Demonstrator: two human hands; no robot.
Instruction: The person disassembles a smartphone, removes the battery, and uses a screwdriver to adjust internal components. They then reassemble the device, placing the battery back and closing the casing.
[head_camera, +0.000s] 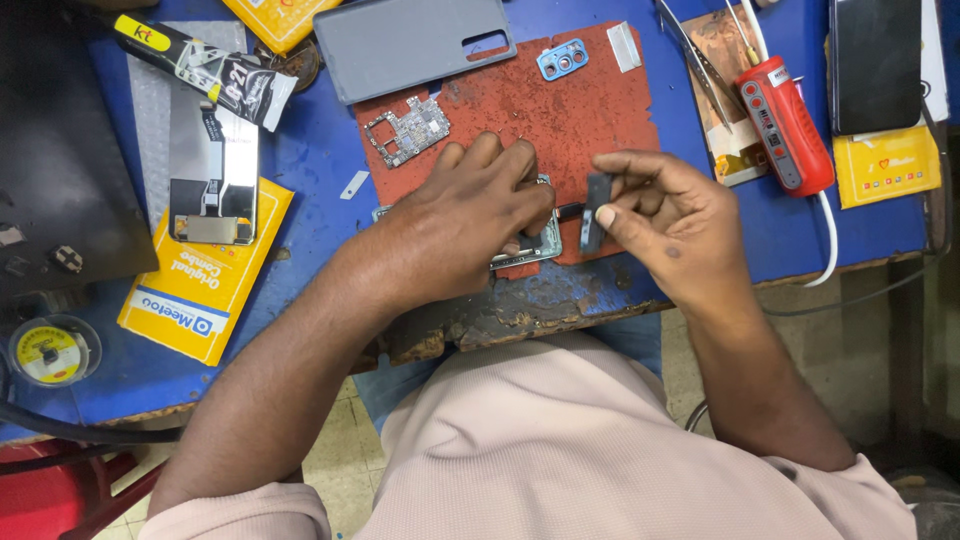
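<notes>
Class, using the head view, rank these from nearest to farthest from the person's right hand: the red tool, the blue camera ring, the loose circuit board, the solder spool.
From the right hand:
1. Red tool, just up and right of it.
2. Blue camera ring, above it on the red mat.
3. Circuit board, beyond the left hand, upper left.
4. Solder spool, far left edge.

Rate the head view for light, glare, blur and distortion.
Head view: even overhead light, with soft shadows under the left hand and right hand; mild glare on the open phone; the centre is sharp, down to the circuit board; the table edge bows, showing wide-angle distortion.
</notes>
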